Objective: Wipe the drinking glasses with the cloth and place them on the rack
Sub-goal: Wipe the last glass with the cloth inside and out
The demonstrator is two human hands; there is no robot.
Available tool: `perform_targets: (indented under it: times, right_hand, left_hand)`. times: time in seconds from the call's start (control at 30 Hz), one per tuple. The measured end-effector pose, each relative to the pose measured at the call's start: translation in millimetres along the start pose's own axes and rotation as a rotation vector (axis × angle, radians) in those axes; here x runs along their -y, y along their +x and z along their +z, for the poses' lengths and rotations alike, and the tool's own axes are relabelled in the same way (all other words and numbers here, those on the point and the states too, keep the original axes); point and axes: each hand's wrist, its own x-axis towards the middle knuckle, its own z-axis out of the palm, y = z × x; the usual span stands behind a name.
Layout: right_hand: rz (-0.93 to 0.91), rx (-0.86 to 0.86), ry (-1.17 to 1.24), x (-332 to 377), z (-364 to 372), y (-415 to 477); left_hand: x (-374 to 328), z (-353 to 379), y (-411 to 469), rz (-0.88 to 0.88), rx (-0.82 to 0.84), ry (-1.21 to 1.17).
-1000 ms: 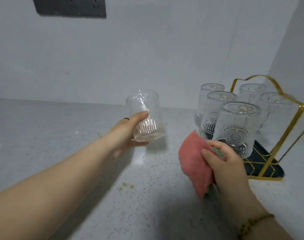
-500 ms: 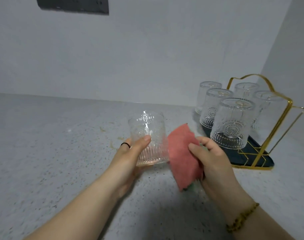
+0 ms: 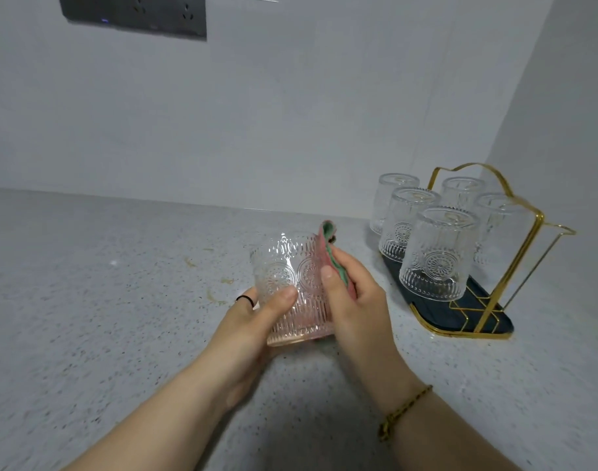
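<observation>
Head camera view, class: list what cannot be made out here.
- Far side of the clear embossed drinking glass: hidden by the folded pink-and-green cloth and right hand.
- Left hand fingers: behind the glass.
- Gold wire rack pegs: blurred through upturned glasses.

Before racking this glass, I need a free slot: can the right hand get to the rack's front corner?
Probably yes: the rack front corner lies bare beside the right hand, though it holds the cloth.

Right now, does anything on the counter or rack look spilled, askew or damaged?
Only the counter: small yellowish-brown smears lie left of the held glass, like dried spill marks. The five glasses on the rack sit upside down, evenly placed, with no visible cracks.
</observation>
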Motion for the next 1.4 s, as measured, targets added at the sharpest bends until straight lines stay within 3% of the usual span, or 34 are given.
perform_targets:
  times: [0.17, 0.3, 0.47, 0.7, 0.8, 0.9, 1.0, 1.17, 1.4]
  right_hand:
    - [0.057, 0.065, 0.057, -7, -4, -5]
    - [-0.130, 0.029, -0.031, 0, -8, -14]
    - [-0.231, 0.005, -0.060, 6, -14, -14]
    - [-0.080, 0.133, -0.038, 0, -16, -9]
    - [-0.215, 0.151, -0.110, -4, -8, -16]
    - [-0.331, 0.095, -0.145, -4, -4, -17]
    - [-0.260, 0.023, -0.104, 0, -11, -12]
    - [-0.028, 0.145, -0.042, -5, -17, -9]
    - [-0.076, 0.108, -0.051, -4, -11, -12]
  left_hand:
    - [-5, -2, 4, 0.031, -0.094, -0.026]
    - [-4, -2, 4, 0.025, -0.131, 0.092]
    - [1, 0, 1, -0.013, -0.032, 0.189]
    - [-4, -3, 2, -0.030, -0.106, 0.077]
    - [-7, -5, 3, -0.016, -0.154, 0.099]
    - [-5, -3, 0, -0.001, -0.068, 0.137]
    - [-1, 0, -2, -0.013, 0.013, 0.088]
    - [-5, 3, -4, 0.011, -0.009, -0.042]
    - [-8, 6, -5, -0.010, -0.026, 0.050]
